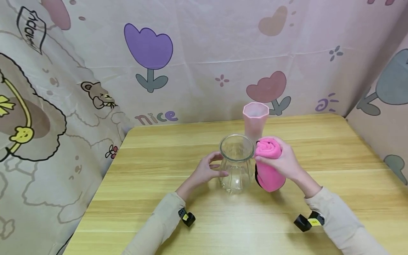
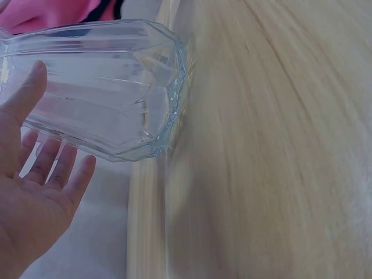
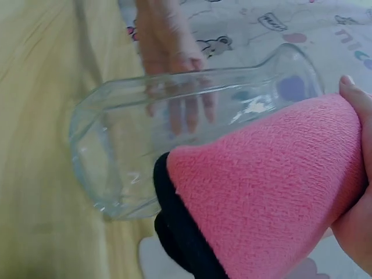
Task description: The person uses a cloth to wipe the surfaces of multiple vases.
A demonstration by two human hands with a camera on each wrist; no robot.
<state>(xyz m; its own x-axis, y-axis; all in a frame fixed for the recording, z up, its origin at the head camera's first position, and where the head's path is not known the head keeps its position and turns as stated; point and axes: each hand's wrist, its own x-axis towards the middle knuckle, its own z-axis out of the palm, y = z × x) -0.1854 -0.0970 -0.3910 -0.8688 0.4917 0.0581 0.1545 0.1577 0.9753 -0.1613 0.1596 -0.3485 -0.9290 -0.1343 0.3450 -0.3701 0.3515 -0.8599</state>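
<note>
The word "nice" [image 1: 156,118] stands in multicoloured letters low on the patterned cloth [image 1: 204,95] behind the bench [image 1: 153,148]; the right-wrist view shows it cut off at the edge. Upper left, a banner [image 1: 31,30] printed on that cloth bears black lettering, not surely legible. Yellow labels [image 1: 314,222] on the wrist cameras [image 1: 302,223] are too small to read.

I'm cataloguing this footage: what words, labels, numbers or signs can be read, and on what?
"nice": on the patterned cloth, at the rear.
Outlined lettering on the cloth's left side: too distorted to read surely.
Yellow labels on the wrist cameras: too small to read.
</note>
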